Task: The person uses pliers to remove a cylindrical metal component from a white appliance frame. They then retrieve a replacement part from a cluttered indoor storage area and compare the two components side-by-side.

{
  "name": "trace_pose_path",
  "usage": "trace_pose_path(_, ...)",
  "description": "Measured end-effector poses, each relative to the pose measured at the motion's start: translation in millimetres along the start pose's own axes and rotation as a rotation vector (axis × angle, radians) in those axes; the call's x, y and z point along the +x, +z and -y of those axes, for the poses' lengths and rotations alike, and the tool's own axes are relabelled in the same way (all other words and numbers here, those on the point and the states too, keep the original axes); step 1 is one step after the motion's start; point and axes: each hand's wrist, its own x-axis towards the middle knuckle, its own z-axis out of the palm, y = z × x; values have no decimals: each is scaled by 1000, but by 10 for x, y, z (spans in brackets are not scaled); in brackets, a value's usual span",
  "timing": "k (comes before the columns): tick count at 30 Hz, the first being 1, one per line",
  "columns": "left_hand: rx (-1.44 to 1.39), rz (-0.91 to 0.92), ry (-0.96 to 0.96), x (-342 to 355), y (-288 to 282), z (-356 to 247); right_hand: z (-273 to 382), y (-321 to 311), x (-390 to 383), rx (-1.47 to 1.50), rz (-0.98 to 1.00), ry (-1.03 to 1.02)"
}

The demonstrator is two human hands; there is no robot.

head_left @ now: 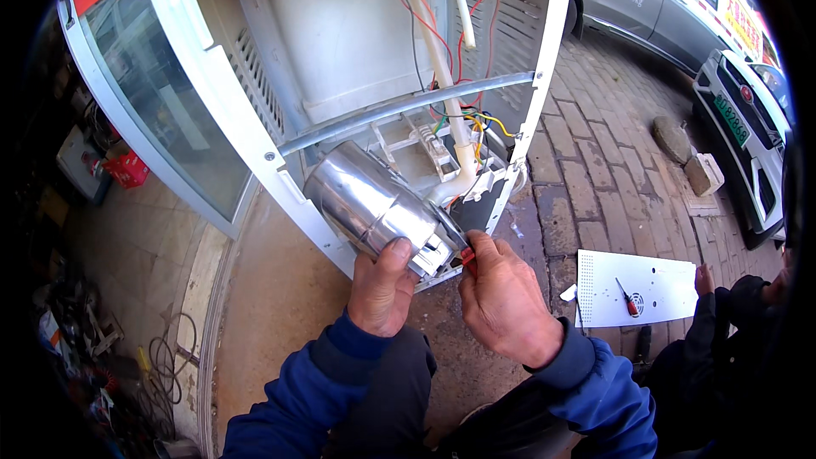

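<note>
A shiny metal cylinder point(365, 200), like a small tank, lies tilted at the bottom opening of a white metal cabinet point(540, 42). My left hand point(382, 289) grips its near end, thumb on top beside a white fitting point(432, 255); the fingers underneath are hidden. At the same end, my right hand point(508, 297) is closed in a pinch on a small red piece point(467, 255), whose kind I cannot make out. A white pipe point(459, 132) runs down the cabinet to an elbow just beyond the cylinder.
A grey crossbar point(416, 106) spans the cabinet, with loose red wires point(429, 21) above. At right, a white perforated panel point(671, 289) on the paving carries a screwdriver point(627, 297); another person's hand point(705, 279) touches its edge. A glass door point(161, 93) stands left; vehicles point(739, 119) are parked right.
</note>
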Motion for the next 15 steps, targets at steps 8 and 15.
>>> trace_pose_path(8, 24, 1, -18, 2, -20, -62, -103, -130, 18, 7, 87, -75)
trace_pose_path(15, -50, 6, -58, 9, -97, -73, -53, -429, 165, -256, 133, -258)
